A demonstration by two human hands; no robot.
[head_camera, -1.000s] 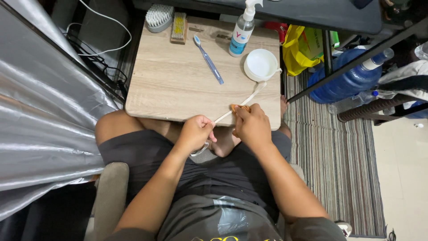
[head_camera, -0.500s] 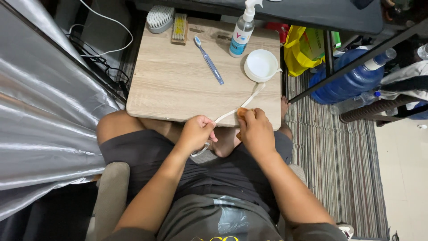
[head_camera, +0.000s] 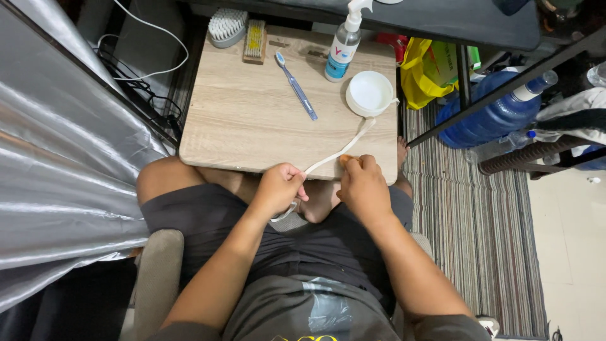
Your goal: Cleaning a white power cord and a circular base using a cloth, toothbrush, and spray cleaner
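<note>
Two hands work a white shoelace at the table's near edge.
Left hand (head_camera: 278, 189) is closed on the white shoelace (head_camera: 341, 150); right hand (head_camera: 363, 186) pinches it against the wooden table (head_camera: 252, 120). The flat, pale lace runs slack towards the white bowl (head_camera: 370, 93); a hard tug could probably tip it.
</note>
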